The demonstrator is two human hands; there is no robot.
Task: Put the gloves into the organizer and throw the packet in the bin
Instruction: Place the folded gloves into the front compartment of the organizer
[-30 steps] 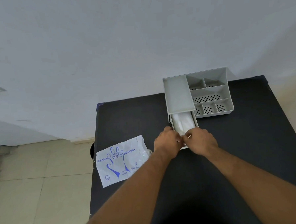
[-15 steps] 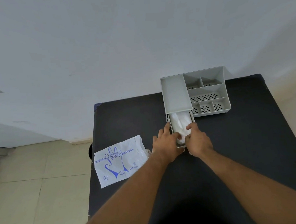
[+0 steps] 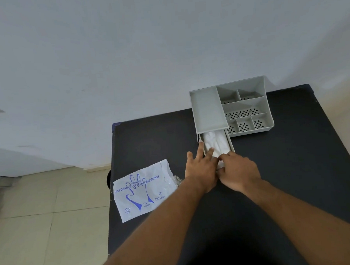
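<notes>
1. I took the grey plastic compartmented organizer [image 3: 247,106] at the far side of the black table [image 3: 294,176] as my landmark. Its narrow drawer [image 3: 230,143] stood pulled out from its near left corner, toward me.
2. The translucent white polyethylene gloves [image 3: 215,143] lay inside that drawer as a folded stack, the long axis running along the drawer, from the organizer toward me.
3. My left hand [image 3: 201,167] rested at the drawer's left wall with fingers spread wide and flat, fingertips [image 3: 210,150] on the near part of the stack; it gripped nothing.
4. My right hand [image 3: 240,172] sat at the drawer's near end, fingers curled and narrow. I could not tell whether they pinched glove plastic or merely pressed on it.
5. The stack lay directly ahead of both sets of fingers, toward the organizer. Both hands were about equally near; I judged the right one better placed to push the drawer shut along its length.
6. The flat white packet with a blue glove print [image 3: 141,189] lay well to the organizer's near left, overhanging the table's left edge and untouched. My left hand was the nearer one to it.
7. A dark round shape [image 3: 108,180] showed just beyond that edge; whether it was the bin, I could not tell.
</notes>
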